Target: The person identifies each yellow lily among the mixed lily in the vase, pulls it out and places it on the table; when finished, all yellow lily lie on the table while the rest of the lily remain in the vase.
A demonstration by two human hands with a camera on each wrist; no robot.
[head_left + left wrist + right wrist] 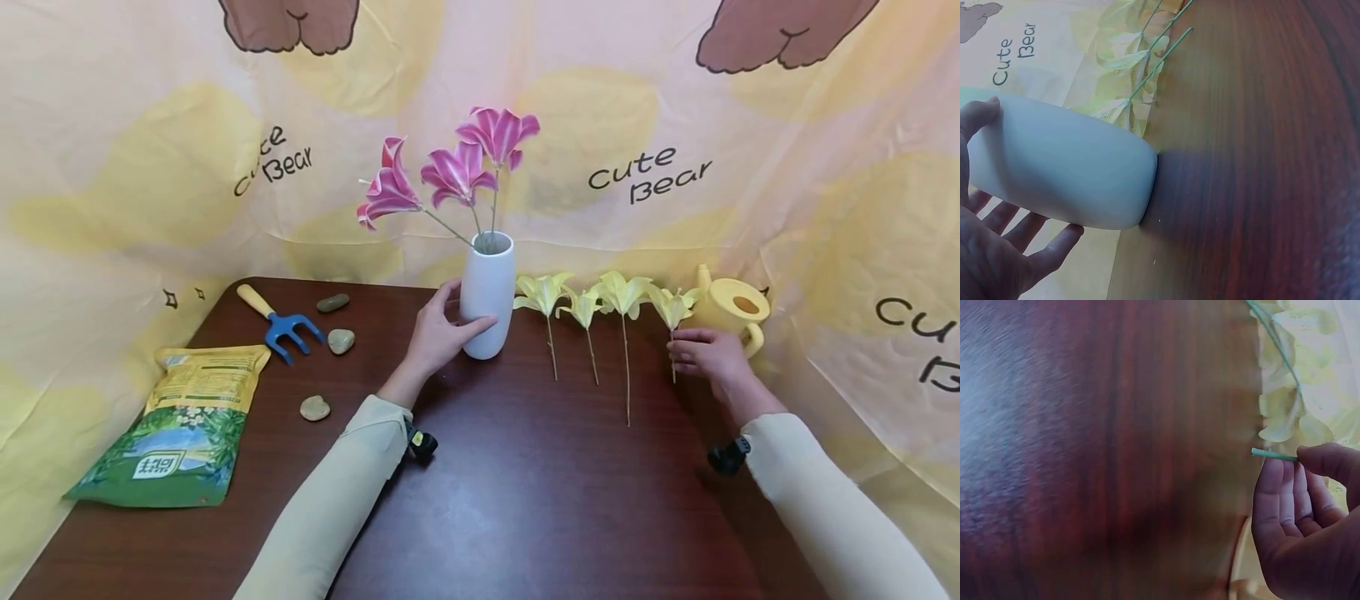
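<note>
Fingers and thumb of the left hand (435,333) curl round the white vase (487,293), upright on the counter (525,500) with three pink lilies (457,171). Right hand (708,354) pinches the stem of the rightmost yellow lily (672,307), just beside the watering can (731,308).
</note>
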